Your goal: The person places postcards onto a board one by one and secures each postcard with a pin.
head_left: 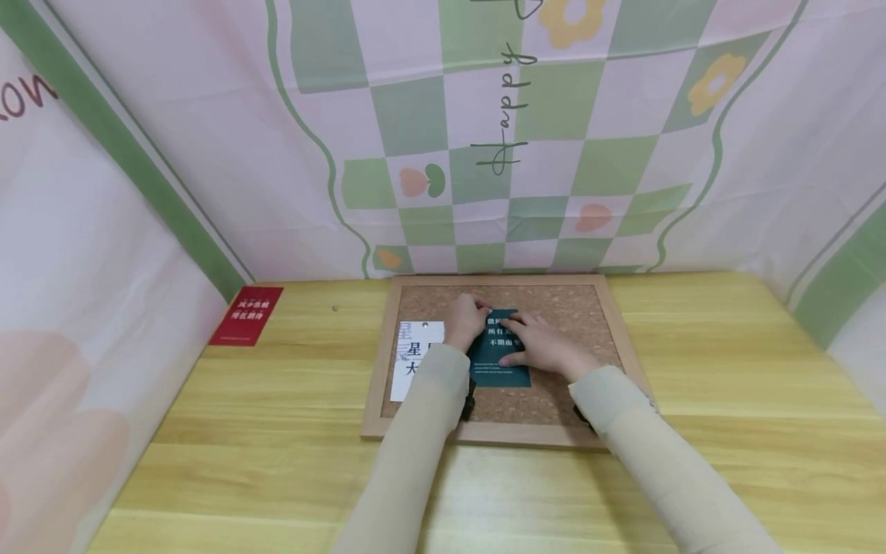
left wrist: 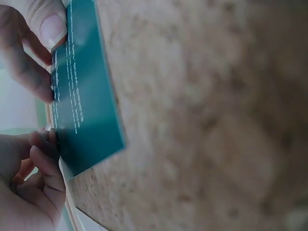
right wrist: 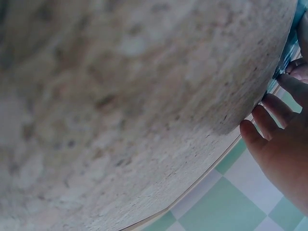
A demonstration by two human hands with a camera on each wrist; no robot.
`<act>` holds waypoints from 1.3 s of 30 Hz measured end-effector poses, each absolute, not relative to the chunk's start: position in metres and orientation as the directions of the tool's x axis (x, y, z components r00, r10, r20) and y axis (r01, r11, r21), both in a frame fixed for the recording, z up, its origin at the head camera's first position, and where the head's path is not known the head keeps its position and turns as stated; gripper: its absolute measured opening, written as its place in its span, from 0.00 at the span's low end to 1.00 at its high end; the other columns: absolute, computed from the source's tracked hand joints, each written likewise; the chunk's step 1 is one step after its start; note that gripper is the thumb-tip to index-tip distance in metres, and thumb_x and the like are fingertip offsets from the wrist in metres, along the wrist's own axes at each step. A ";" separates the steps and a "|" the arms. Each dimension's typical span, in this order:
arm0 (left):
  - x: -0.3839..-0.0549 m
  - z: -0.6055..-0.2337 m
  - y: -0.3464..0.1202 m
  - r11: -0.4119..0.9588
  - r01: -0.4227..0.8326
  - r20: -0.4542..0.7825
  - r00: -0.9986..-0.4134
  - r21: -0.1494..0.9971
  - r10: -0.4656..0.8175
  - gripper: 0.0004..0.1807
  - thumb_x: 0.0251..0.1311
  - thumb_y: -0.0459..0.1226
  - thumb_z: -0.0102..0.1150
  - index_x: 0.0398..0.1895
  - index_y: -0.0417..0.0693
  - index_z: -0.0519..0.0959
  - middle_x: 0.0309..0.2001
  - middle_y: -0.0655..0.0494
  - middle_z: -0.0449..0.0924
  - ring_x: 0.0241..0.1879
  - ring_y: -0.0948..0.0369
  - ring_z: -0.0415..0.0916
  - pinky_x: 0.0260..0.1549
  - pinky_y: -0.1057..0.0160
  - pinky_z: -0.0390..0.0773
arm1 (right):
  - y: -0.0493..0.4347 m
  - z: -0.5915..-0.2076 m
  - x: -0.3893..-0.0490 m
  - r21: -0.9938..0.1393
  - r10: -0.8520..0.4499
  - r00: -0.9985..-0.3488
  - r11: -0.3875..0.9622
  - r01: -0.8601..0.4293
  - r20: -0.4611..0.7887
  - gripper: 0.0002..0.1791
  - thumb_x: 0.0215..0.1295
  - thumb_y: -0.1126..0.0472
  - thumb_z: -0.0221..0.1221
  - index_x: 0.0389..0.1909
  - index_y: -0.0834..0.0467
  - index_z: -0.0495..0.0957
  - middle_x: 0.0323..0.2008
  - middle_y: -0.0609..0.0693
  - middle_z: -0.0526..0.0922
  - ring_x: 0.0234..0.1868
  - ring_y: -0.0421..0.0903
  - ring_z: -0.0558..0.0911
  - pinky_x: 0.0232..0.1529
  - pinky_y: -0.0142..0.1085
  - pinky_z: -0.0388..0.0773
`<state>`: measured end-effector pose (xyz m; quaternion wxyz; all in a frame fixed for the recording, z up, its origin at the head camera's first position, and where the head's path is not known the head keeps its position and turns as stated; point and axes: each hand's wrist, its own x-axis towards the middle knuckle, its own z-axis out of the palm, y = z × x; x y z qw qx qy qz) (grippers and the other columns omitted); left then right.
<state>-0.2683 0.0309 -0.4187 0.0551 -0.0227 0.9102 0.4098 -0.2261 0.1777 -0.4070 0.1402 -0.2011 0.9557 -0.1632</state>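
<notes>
A dark green card [head_left: 500, 373] printed with white characters lies on a wood-framed corkboard [head_left: 554, 400]. At the card's top edge my left hand [head_left: 466, 322] has its fingers curled and pinches a small pale pushpin [left wrist: 48, 127], mostly hidden by the fingertips. My right hand [head_left: 547, 344] rests on the card's right part with fingers spread; its thumb touches the lower middle. In the right wrist view, the outer fingers of the right hand [right wrist: 281, 139] reach onto the cork. Left of the green card is a white card [head_left: 401, 377] with dark characters, partly covered by my left forearm.
A red card [head_left: 247, 316] lies at the far left of the wooden table [head_left: 277, 462]. Near it is a tiny object [head_left: 335, 308], too small to identify. A pin [head_left: 425, 325] shows at the white card's top. Patterned cloth [head_left: 477, 177] hangs behind the board.
</notes>
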 end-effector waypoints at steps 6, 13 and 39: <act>-0.267 -0.418 0.030 0.665 -0.082 -0.121 -0.993 0.742 0.013 0.12 0.69 0.38 0.50 0.45 0.49 0.84 0.49 0.50 0.83 0.47 0.55 0.80 0.48 0.55 0.80 | 0.177 -0.407 -0.225 -0.366 -0.426 -0.881 0.869 -0.333 -0.207 0.42 0.61 0.46 0.61 0.70 0.63 0.59 0.70 0.69 0.56 0.71 0.69 0.52 0.68 0.63 0.56; -0.268 -0.416 0.030 0.690 -0.078 -0.129 -0.991 0.720 0.022 0.13 0.69 0.39 0.49 0.46 0.48 0.83 0.49 0.50 0.83 0.47 0.55 0.80 0.48 0.56 0.80 | 0.178 -0.407 -0.226 -0.365 -0.427 -0.882 0.868 -0.338 -0.200 0.42 0.61 0.47 0.61 0.70 0.63 0.59 0.70 0.69 0.56 0.71 0.70 0.52 0.68 0.63 0.56; -0.276 -0.428 0.021 0.489 -0.155 -0.180 -0.984 0.859 0.005 0.12 0.65 0.39 0.56 0.37 0.39 0.85 0.25 0.55 0.78 0.18 0.69 0.70 0.17 0.75 0.71 | 0.178 -0.411 -0.229 -0.373 -0.420 -0.884 0.869 -0.325 -0.208 0.43 0.60 0.45 0.62 0.70 0.62 0.59 0.71 0.68 0.56 0.72 0.69 0.52 0.68 0.63 0.55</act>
